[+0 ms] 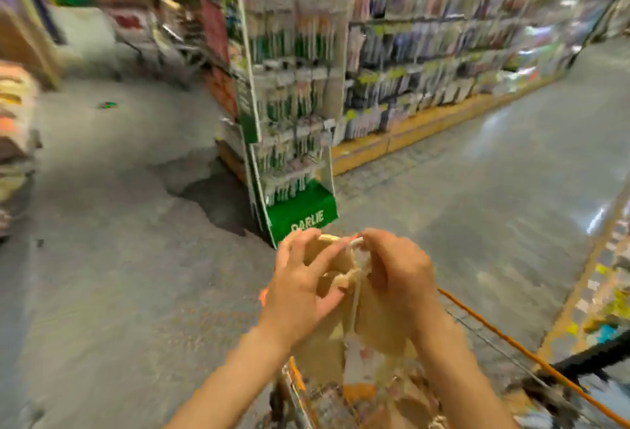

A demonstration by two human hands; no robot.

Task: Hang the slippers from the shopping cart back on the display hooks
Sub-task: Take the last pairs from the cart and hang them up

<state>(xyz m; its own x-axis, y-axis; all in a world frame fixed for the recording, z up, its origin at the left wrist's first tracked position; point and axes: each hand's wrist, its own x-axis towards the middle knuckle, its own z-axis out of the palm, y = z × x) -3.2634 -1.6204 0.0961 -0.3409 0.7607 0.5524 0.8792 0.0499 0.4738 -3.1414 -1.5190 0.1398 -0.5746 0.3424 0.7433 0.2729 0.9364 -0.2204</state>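
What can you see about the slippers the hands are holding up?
The slippers are a tan, soft-looking pair, held upright above the shopping cart, toes hanging down. A pale hanger piece shows at the top. The left hand pinches one side and the right hand grips the other. The picture is blurry, so finer details cannot be told.

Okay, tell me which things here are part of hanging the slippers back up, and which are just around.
Part of the job: tan slippers, left hand, right hand, shopping cart.
Just around: green Darlie stand, shelf aisle, stacked goods at left.
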